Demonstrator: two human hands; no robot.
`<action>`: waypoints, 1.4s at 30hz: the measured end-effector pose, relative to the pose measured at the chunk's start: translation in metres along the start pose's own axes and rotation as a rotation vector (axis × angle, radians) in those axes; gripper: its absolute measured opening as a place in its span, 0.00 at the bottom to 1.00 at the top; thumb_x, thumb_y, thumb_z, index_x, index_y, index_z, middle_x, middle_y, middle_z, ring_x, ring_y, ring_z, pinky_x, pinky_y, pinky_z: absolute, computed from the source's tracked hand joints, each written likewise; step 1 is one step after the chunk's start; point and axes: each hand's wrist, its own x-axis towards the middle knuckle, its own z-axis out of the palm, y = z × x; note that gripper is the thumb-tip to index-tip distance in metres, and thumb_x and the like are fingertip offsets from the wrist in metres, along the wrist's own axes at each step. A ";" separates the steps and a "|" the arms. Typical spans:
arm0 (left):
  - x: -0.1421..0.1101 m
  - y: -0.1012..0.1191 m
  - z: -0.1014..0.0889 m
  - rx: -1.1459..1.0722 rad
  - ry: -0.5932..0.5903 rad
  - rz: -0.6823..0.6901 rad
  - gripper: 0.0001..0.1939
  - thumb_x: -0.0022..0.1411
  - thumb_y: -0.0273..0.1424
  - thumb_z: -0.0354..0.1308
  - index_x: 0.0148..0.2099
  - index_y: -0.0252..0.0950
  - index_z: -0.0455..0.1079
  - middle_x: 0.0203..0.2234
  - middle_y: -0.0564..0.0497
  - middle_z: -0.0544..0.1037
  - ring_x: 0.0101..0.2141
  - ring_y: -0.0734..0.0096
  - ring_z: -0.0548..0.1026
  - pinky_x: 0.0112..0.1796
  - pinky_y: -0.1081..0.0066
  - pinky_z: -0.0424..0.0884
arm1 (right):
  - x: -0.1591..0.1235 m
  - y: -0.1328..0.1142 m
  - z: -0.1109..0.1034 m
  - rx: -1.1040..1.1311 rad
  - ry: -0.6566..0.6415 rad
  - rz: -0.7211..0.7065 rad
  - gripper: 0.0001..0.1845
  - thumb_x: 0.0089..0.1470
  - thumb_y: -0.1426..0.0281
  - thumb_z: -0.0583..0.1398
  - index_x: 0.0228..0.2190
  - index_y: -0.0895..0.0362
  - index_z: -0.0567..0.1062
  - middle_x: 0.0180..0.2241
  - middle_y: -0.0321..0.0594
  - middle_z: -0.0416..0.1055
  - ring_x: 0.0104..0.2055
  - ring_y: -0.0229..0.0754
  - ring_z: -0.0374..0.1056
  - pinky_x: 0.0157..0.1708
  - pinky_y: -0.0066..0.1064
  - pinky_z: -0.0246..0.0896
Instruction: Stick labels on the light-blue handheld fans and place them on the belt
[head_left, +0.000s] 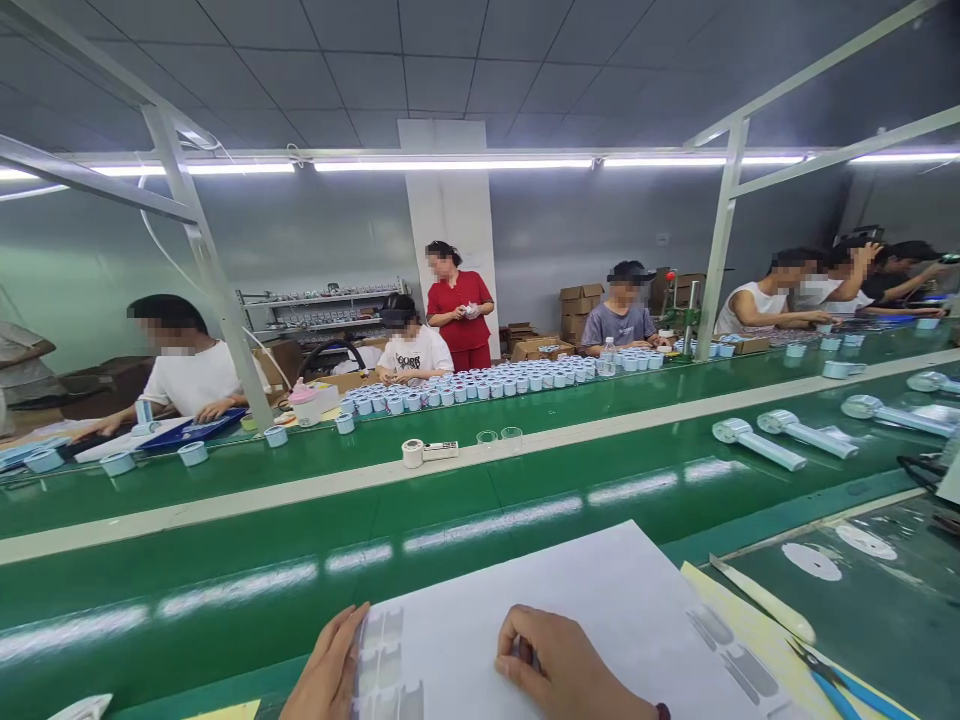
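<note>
A white backing sheet [480, 600] with grey, transparent-looking stickers along its left and right sides lies in front of me. My left hand [328, 665] rests at its left edge, fingers stretched out and touching the sheet beside the left stickers [382, 650]. Over the middle of the sheet, my right hand [555, 655] is curled with thumb and forefinger pinched together; what sits between them, if anything, is hidden. The right stickers [731, 650] lie beyond that hand.
Blue-handled pliers [832, 680] and a white-handled blade [772, 600] lie at right. A green conveyor [262, 600] runs across ahead, carrying pale blue handheld parts [757, 443] and a white roll [412, 453]. Several co-workers sit opposite; one person in red [461, 310] stands.
</note>
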 end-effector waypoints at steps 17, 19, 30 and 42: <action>-0.003 0.054 -0.006 -0.681 0.302 -0.395 0.25 0.53 0.17 0.52 0.54 0.32 0.69 0.55 0.36 0.75 0.57 0.57 0.71 0.58 0.61 0.64 | -0.005 -0.003 -0.004 0.012 -0.029 -0.021 0.05 0.58 0.71 0.57 0.29 0.53 0.71 0.30 0.32 0.74 0.31 0.39 0.67 0.32 0.28 0.57; -0.007 0.060 -0.009 -0.762 0.306 -0.432 0.27 0.52 0.15 0.53 0.55 0.32 0.68 0.53 0.37 0.77 0.54 0.58 0.74 0.55 0.62 0.68 | -0.006 -0.004 -0.004 0.008 -0.030 -0.023 0.05 0.58 0.71 0.57 0.29 0.53 0.71 0.30 0.32 0.74 0.31 0.39 0.67 0.32 0.28 0.57; -0.011 0.071 -0.016 -0.949 0.344 -0.512 0.31 0.52 0.10 0.51 0.59 0.27 0.67 0.50 0.36 0.79 0.48 0.63 0.79 0.44 0.72 0.76 | -0.005 -0.003 -0.005 -0.011 -0.036 -0.024 0.05 0.58 0.71 0.57 0.30 0.53 0.71 0.30 0.32 0.74 0.32 0.40 0.68 0.32 0.28 0.57; -0.012 0.077 -0.017 -0.963 0.368 -0.544 0.13 0.62 0.17 0.53 0.47 0.30 0.72 0.40 0.43 0.82 0.38 0.72 0.81 0.39 0.78 0.76 | -0.005 -0.006 -0.005 -0.005 -0.029 0.006 0.05 0.57 0.72 0.57 0.30 0.53 0.72 0.30 0.32 0.75 0.31 0.39 0.68 0.32 0.28 0.58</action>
